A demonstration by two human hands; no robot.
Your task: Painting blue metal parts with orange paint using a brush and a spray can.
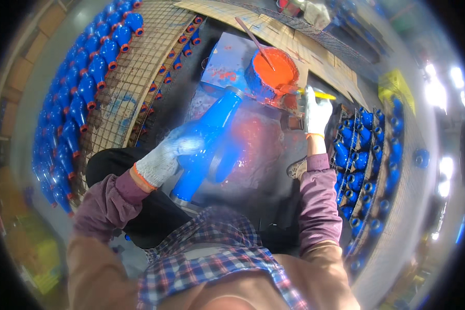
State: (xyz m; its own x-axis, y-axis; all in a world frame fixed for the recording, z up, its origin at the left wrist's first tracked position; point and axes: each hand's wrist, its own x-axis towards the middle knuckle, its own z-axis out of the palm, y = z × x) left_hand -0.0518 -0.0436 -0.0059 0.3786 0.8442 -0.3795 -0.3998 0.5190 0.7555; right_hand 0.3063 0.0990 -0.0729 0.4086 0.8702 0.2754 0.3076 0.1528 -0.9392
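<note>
My left hand [163, 157], in a white knit glove, is wrapped round a glossy blue Y-shaped pipe fitting [212, 121]. The fitting is tilted, with a grey metal rim at its upper end and another at its lower end; its side branch is blurred. At the right, my gloved right hand [318, 111] grips a thin yellow-handled tool, likely a brush [325, 95], whose working end I cannot make out. That hand is just right of a bucket of orange-red paint [276, 72]. A reddish stick [253, 36] leans in the paint.
Many blue fittings with orange-red ends lie in rows on a wire-mesh rack [111, 103] at the left. More blue fittings [359, 150] fill a rack at the right. A paint-spattered board [225, 57] lies beside the bucket. A yellow crate [396, 87] stands far right.
</note>
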